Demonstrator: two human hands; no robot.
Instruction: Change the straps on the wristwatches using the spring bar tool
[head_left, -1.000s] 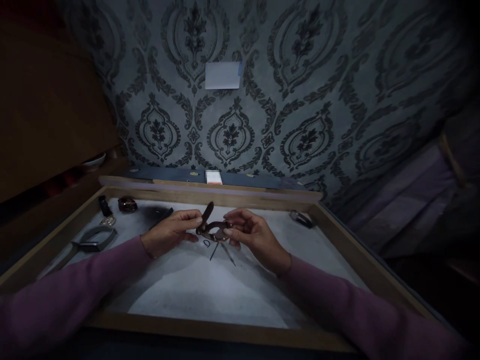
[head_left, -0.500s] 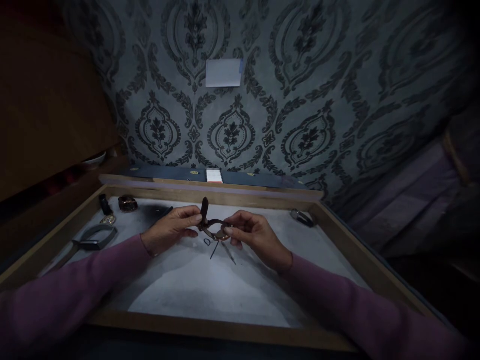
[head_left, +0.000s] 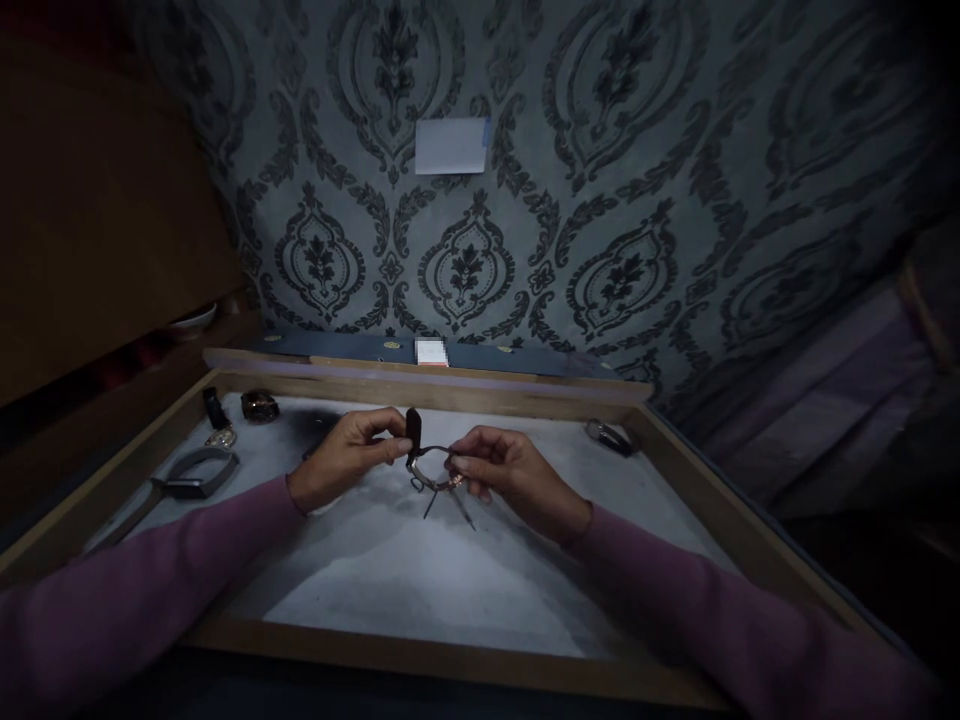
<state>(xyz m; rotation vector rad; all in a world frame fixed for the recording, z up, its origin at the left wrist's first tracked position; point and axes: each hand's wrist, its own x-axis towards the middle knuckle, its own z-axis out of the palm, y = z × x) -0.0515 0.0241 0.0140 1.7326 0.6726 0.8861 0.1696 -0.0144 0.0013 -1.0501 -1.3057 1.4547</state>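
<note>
A wristwatch (head_left: 430, 482) with a dark brown strap is held up between both my hands, over the white floor of a shallow wooden tray (head_left: 420, 642). My left hand (head_left: 347, 452) pinches the upright end of the strap between thumb and fingers. On the other side, my right hand (head_left: 517, 478) grips the strap near the watch case, its fingers covering part of it. Just below the watch, a thin dark rod (head_left: 430, 506), a slim pointed tool (head_left: 465, 512) and a small dark loop (head_left: 417, 485) lie on the white surface.
On the tray's left lie a grey-strapped watch (head_left: 199, 472), a gold-faced watch (head_left: 220, 436) and a dark brown bracelet-like piece (head_left: 259, 406). Another watch (head_left: 611, 437) rests in the far right corner. A white card (head_left: 431, 351) leans behind the far rim, before a patterned wall.
My left hand has tilted and lowered the strap end slightly, and the loop of the watch looks rounder and more open. My right hand keeps its grip.
</note>
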